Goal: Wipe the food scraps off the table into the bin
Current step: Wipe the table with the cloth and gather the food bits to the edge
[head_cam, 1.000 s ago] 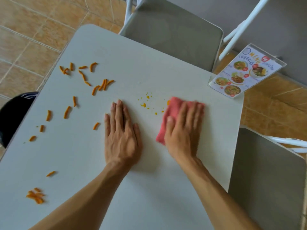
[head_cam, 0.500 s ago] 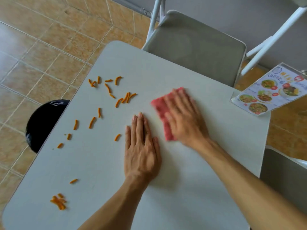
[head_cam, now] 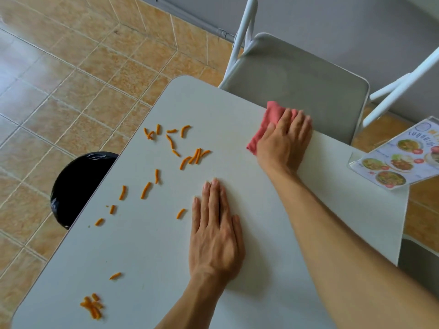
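Several orange food scraps (head_cam: 187, 153) lie scattered over the left half of the white table (head_cam: 147, 245), with a small heap (head_cam: 92, 306) near the front left corner. My right hand (head_cam: 283, 141) presses a pink cloth (head_cam: 266, 122) flat against the table at its far edge. My left hand (head_cam: 215, 231) rests palm down in the middle of the table, fingers together, holding nothing. A black bin (head_cam: 78, 186) stands on the floor just beyond the table's left edge, partly hidden by the tabletop.
A grey folding chair (head_cam: 297, 84) is pushed against the far edge, right behind the cloth. A clear menu stand (head_cam: 399, 160) sits at the table's right corner. Another grey chair seat (head_cam: 418, 264) shows at the right. Tan floor tiles surround the table.
My right hand has swept the pink cloth away from the middle to the far edge. The small orange crumbs that lay beside the cloth are gone from view. My left hand stayed flat.
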A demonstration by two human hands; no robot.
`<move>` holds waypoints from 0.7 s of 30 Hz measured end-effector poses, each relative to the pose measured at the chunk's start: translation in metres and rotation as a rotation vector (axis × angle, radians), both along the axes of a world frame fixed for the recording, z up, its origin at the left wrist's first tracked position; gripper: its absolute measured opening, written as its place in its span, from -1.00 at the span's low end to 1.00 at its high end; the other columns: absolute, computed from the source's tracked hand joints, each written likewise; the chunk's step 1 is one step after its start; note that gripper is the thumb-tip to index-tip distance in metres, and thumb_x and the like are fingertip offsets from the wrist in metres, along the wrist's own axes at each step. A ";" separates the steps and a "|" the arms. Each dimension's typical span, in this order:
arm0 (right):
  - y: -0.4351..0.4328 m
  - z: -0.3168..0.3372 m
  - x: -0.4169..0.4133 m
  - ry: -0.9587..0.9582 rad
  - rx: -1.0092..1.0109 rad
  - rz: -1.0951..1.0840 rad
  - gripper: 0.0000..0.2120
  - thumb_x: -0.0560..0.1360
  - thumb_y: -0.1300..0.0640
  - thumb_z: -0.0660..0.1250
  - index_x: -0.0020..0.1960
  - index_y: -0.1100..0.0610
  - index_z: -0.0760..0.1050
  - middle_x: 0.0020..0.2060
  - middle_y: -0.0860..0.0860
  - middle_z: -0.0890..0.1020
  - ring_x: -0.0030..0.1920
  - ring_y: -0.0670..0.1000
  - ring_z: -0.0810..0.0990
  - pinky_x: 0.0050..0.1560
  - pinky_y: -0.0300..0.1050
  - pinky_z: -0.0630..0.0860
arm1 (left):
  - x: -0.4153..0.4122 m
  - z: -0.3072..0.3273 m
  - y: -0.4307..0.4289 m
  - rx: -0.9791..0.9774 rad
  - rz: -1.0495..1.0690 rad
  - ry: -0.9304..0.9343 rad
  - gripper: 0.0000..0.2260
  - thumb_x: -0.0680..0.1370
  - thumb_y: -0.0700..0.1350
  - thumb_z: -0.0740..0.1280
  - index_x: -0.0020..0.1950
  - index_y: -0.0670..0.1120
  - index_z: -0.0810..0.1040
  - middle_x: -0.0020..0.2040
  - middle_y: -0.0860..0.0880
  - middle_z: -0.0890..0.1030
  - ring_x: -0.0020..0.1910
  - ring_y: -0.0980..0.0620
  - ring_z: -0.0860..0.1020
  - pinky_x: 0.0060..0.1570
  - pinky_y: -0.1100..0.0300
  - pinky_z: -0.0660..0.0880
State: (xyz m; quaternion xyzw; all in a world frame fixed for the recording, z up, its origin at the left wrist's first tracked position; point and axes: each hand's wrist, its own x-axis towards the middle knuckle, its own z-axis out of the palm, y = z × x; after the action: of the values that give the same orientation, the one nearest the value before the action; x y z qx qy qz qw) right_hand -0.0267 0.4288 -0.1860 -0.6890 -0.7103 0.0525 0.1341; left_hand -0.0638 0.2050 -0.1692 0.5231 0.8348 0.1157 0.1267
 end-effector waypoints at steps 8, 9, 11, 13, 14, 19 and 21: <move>0.015 0.008 -0.019 -0.091 -0.058 0.547 -0.42 0.65 -0.08 -0.07 0.60 0.12 0.23 0.60 0.18 0.23 0.62 0.21 0.13 0.60 0.16 0.04 | 0.000 0.000 0.002 0.007 -0.003 0.003 -0.45 0.64 -0.04 0.07 0.58 -0.25 0.08 0.62 -0.15 0.05 0.61 -0.05 -0.05 0.55 -0.03 -0.07; 0.013 0.005 -0.022 -0.074 -0.048 0.373 -0.43 0.65 -0.05 -0.03 0.59 0.17 0.25 0.58 0.22 0.25 0.61 0.24 0.15 0.60 0.18 0.06 | 0.000 0.000 0.001 0.007 -0.001 0.004 -0.45 0.64 -0.04 0.06 0.58 -0.24 0.07 0.62 -0.14 0.04 0.61 -0.05 -0.06 0.55 -0.03 -0.08; -0.004 0.000 -0.040 -0.029 0.034 0.246 -0.47 0.65 0.02 0.07 0.53 0.27 0.33 0.52 0.31 0.34 0.56 0.34 0.23 0.57 0.26 0.14 | 0.001 0.000 -0.001 -0.001 -0.001 -0.003 -0.45 0.64 -0.03 0.05 0.58 -0.24 0.07 0.62 -0.14 0.03 0.61 -0.05 -0.06 0.55 -0.03 -0.07; -0.019 -0.005 -0.047 -0.011 0.062 0.508 -0.47 0.64 0.02 0.07 0.50 0.29 0.38 0.49 0.33 0.37 0.54 0.37 0.26 0.56 0.28 0.18 | 0.000 -0.001 0.000 -0.001 -0.003 -0.010 -0.45 0.64 -0.03 0.05 0.57 -0.25 0.10 0.62 -0.15 0.06 0.61 -0.06 -0.03 0.54 -0.04 -0.05; -0.020 -0.006 -0.042 -0.037 0.062 0.681 -0.46 0.64 0.00 0.06 0.50 0.27 0.38 0.49 0.31 0.38 0.54 0.35 0.27 0.56 0.26 0.20 | -0.001 -0.001 0.001 0.003 -0.003 -0.015 -0.46 0.63 -0.03 0.05 0.57 -0.25 0.12 0.61 -0.16 0.08 0.61 -0.07 -0.01 0.54 -0.04 -0.03; 0.000 -0.003 -0.014 -0.021 0.058 0.403 -0.44 0.62 0.02 0.02 0.51 0.29 0.35 0.50 0.32 0.37 0.54 0.34 0.27 0.56 0.23 0.19 | 0.000 0.000 0.002 0.019 -0.002 -0.028 -0.45 0.62 -0.06 0.14 0.57 -0.24 0.15 0.61 -0.16 0.10 0.61 -0.08 0.02 0.54 -0.04 -0.02; -0.023 -0.006 -0.027 0.004 0.112 0.173 -0.50 0.62 0.11 0.12 0.49 0.32 0.37 0.48 0.34 0.38 0.54 0.35 0.28 0.56 0.24 0.18 | -0.001 -0.001 0.001 0.026 0.004 -0.018 -0.45 0.62 -0.07 0.16 0.57 -0.25 0.15 0.61 -0.16 0.10 0.61 -0.08 0.03 0.53 -0.04 -0.02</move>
State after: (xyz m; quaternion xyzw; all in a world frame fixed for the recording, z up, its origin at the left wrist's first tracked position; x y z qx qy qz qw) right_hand -0.0533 0.4059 -0.1918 -0.6163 -0.7688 0.0254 0.1686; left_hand -0.0647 0.2060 -0.1697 0.5220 0.8331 0.1317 0.1271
